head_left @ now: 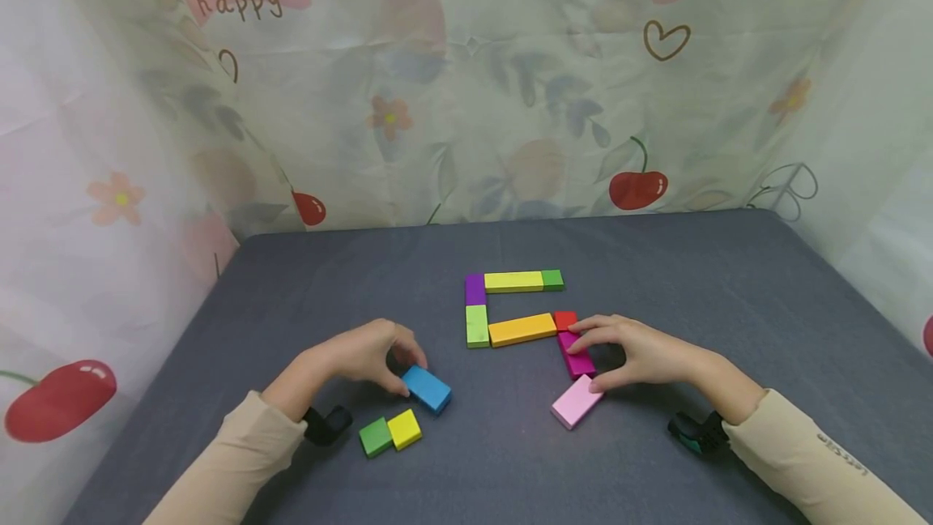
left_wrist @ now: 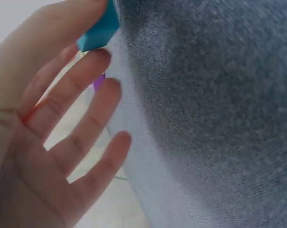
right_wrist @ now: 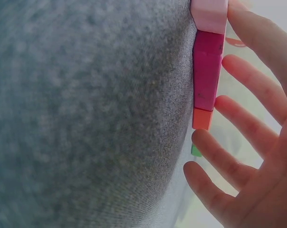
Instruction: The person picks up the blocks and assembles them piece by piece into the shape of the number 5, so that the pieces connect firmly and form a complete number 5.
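My left hand [head_left: 364,351] pinches a blue block [head_left: 428,390] between thumb and fingertips; in the left wrist view this block [left_wrist: 100,33] shows at the top, with the other fingers spread apart. My right hand [head_left: 645,353] reaches over from the right, its fingers extended. Its fingertips lie at a magenta block [head_left: 579,363] near a small red block [head_left: 564,320], and its thumb is at the corner of a pink block [head_left: 574,405]. The right wrist view shows the pink block [right_wrist: 210,16] against the magenta block [right_wrist: 207,71], with the fingers along their side.
An orange block [head_left: 521,330] runs from the red block to a lime block [head_left: 477,326]. Purple [head_left: 475,290], yellow [head_left: 513,283] and green [head_left: 552,280] blocks continue the chain. Nearer the left forearm, green [head_left: 375,437] and yellow [head_left: 404,429] blocks sit side by side on the grey-covered table [head_left: 496,476].
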A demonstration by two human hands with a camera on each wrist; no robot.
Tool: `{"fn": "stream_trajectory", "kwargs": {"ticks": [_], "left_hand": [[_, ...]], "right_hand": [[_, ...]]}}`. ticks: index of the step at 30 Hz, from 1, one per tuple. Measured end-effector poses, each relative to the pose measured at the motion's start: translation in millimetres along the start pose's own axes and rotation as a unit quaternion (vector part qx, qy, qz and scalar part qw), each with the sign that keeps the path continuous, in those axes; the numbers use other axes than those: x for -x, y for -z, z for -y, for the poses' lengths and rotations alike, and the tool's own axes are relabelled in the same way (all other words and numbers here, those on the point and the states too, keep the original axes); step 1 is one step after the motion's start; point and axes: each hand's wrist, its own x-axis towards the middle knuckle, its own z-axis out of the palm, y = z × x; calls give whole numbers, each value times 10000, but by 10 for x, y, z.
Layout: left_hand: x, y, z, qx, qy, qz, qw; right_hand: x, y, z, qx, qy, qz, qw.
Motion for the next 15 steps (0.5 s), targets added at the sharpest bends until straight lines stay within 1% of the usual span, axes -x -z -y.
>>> {"fn": "stream_trajectory", "kwargs": {"ticks": [3, 6, 9, 11, 15], "left_hand": [[-11, 1, -28, 80, -14, -216, 9997], [-17, -3, -79, 19, -153, -495, 9987], [-29, -19, -150, -4, -212, -721, 9972], [-42, -37, -204, -20, -202, -822, 9964], [-70, -92, -300, -51, -46, -923, 9957]], "right_hand": [[-1, 0, -2, 6, -21, 3, 10000], [-1, -1, -4, -2, -36, 14, 10000], [0, 0, -4, -32, -44, 23, 10000], [0, 1, -2, -46, -44, 28, 10000], [1, 3, 4, -59, -38, 28, 10000]]}}
